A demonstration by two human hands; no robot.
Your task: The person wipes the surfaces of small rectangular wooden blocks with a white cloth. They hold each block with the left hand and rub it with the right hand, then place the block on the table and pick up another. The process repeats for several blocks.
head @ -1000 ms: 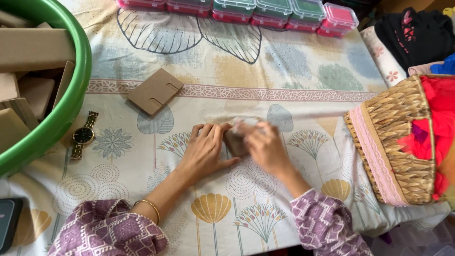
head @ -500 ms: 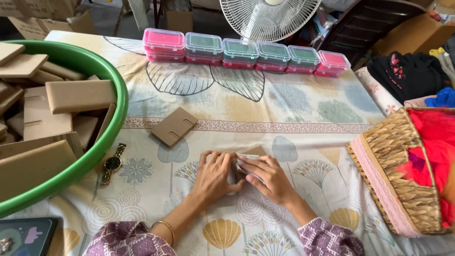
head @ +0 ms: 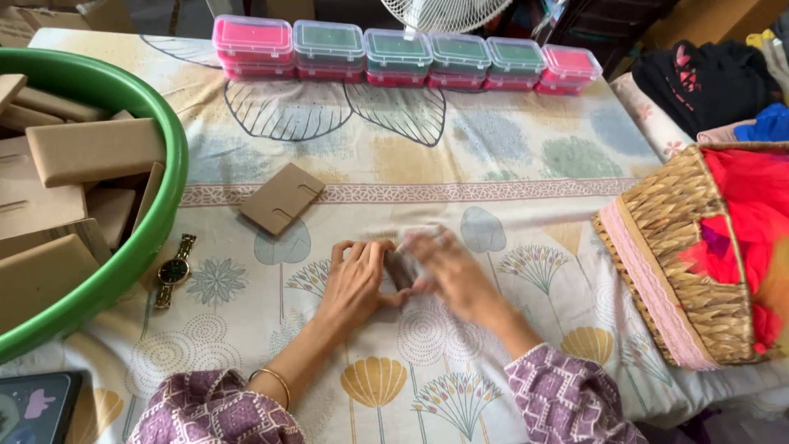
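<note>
Hands together at the middle of the worktop, pressing a small brown card piece (head: 400, 267) flat onto the floral cloth (head: 509, 164). Left hand (head: 355, 284) spread palm-down, fingers nearly straight, pinning the piece's left edge; not closed round anything. Right hand (head: 448, 267) blurred with motion, fingers loosely extended over the right side of the same piece; exact grip hard to tell, seemingly resting on it rather than clasping.

Card piece mostly hidden between the two hands, only a dark strip showing. Likely light, thin and stiff like cardboard, prone to creasing if bent off a fold line, easy to slide on cloth. Best taken by the edges between thumb and fingertips, not by the middle.

Just beyond the left hand: flat card blank (head: 281, 198) with slots, lying loose. Left of the left hand: wristwatch (head: 174, 270), then green tub (head: 156, 222) full of folded card boxes (head: 94, 150). Well beyond both hands: row of lidded plastic containers (head: 403, 53), pink and green. Right of the right hand: woven basket (head: 666, 271) with red fabric inside. Near the left elbow: tablet corner (head: 37, 407).
</note>
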